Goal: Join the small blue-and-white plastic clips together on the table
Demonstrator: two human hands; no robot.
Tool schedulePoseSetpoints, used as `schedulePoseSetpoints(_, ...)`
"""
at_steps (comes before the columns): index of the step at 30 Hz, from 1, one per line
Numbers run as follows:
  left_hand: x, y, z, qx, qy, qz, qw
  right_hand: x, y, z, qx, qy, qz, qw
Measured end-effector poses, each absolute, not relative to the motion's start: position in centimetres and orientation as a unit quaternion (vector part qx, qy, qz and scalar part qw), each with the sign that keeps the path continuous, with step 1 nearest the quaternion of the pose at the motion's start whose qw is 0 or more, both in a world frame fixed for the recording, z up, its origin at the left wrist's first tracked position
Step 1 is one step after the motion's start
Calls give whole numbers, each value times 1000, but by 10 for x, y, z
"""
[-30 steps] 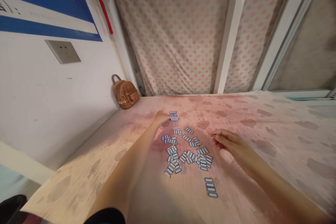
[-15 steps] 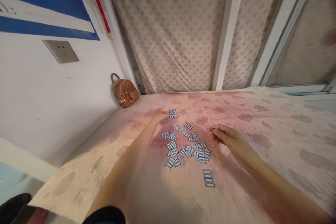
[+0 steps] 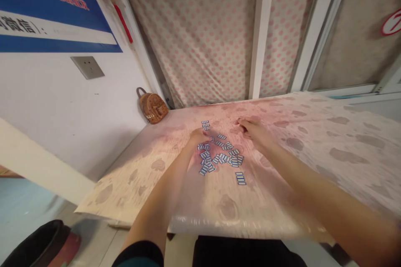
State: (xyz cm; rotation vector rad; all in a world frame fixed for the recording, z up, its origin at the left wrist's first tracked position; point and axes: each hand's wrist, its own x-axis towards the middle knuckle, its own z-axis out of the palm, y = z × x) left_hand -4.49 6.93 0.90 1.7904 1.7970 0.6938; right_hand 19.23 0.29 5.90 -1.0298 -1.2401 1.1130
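Observation:
My left hand (image 3: 200, 136) lies over the table with its fingers stretched toward the loose small blue-and-white striped pieces (image 3: 205, 155), partly covering one at its fingertips. Just beyond it, a short neat stack of rows of the same pieces (image 3: 205, 125) lies on the cloth. My right hand (image 3: 249, 127) hovers to the right of the scattered pieces, its fingers curled in and pinched together. Whatever may be between those fingertips is too small to make out. One piece (image 3: 240, 178) lies apart, closer to me than the loose heap.
A patterned pink cloth under clear plastic covers the table (image 3: 228, 206). A small brown backpack (image 3: 153, 107) stands at its far left corner by the wall. Dotted curtains (image 3: 206, 41) hang behind. A dark-rimmed bin (image 3: 40, 244) is on the floor at left.
The view has tilted down, bringing in the table's near edge. My left hand has moved from beside the neat rows to the loose pieces. My right hand has shifted away from me, still pinched.

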Motion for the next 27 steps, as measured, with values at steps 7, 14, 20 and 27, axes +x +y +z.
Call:
schedulePoseSetpoints(7,-39,70,7,644,662,262,280,193,13,23,-480,-561,385,554)
schedulePoseSetpoints(14,-18,40,25,639,594,360,330,194,4,14,-492,-604,311,544)
schedulePoseSetpoints(20,13,6,29,606,445,479,454,184,-1,18,-429,-647,341,530)
schedulePoseSetpoints(27,18,-10,29,597,425,492,471,181,-10,22,-401,-696,310,508)
